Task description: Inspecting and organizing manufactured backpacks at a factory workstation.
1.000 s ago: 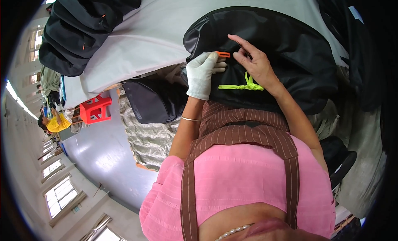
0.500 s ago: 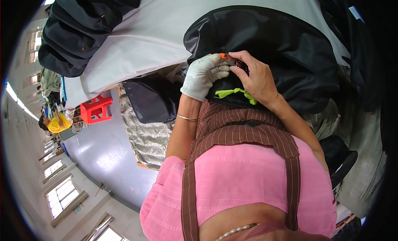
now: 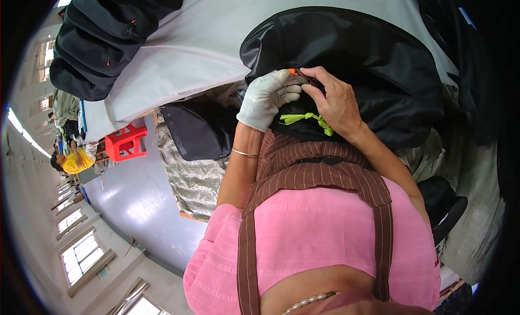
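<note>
A large glossy black bag [image 3: 346, 49] lies in front of me on the white-covered table. My left hand [image 3: 266, 98], in a white glove, is closed with thumb and fingers pinched at a small orange tab [image 3: 293, 72] over the bag. Against its fingertips, my bare right hand [image 3: 337, 101] is closed round a small dark metal tool [image 3: 314, 86], mostly hidden by the fingers, so its kind is unclear. A knotted lime-green ribbon [image 3: 306, 119] hangs below the right hand, over the black fabric; where it is tied cannot be seen.
Several black bags [image 3: 92, 49] are stacked at the far left of the white table cover [image 3: 189, 39]. A dark bag [image 3: 197, 131] rests left of my forearm, above a crinkled silvery sheet [image 3: 189, 179]. Beyond stand a red stool [image 3: 125, 143] and a person in yellow [image 3: 77, 160].
Both hands stay in nearly the same place, fingertips together. The right fingers shift very slightly, and the orange tab and green ribbon move a little.
</note>
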Available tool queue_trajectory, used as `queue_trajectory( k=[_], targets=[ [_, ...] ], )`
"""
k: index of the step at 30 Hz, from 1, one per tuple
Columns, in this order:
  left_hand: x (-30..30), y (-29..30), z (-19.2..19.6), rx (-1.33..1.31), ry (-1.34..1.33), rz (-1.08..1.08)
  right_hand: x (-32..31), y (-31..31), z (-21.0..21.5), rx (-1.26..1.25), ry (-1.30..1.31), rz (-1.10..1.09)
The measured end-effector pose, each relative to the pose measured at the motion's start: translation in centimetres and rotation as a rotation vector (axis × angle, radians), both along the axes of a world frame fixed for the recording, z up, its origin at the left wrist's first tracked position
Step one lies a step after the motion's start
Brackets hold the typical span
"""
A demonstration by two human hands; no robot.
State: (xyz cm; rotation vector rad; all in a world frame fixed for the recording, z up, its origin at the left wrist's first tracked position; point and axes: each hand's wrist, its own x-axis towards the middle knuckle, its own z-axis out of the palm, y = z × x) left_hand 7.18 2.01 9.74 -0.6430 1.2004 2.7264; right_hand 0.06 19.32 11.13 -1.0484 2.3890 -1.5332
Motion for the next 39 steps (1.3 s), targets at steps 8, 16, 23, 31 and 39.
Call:
queue_trajectory(
  k=[8,16,23,31,39],
  targets=[
    [-0.1,0.0,0.1,-0.012,-0.012,-0.002,0.1,0.1,0.1,0.022,-0.104,-0.042],
    [-0.1,0.1,0.1,-0.011,0.001,-0.014,0.2,-0.1,-0.1,0.008,-0.045,-0.037],
    [0.0,0.2,-0.1,-0.047,-0.017,0.013,0.2,0.0,-0.1,0.040,-0.027,-0.058],
    [-0.2,0.5,0.3,-0.059,-0.019,0.020,-0.6,0.1,-0.6,-0.002,0.071,-0.062],
    [-0.6,0.6,0.9,-0.101,-0.041,0.138,-6.1,4.0,-0.6,0.213,-0.227,-0.096]
  ],
)
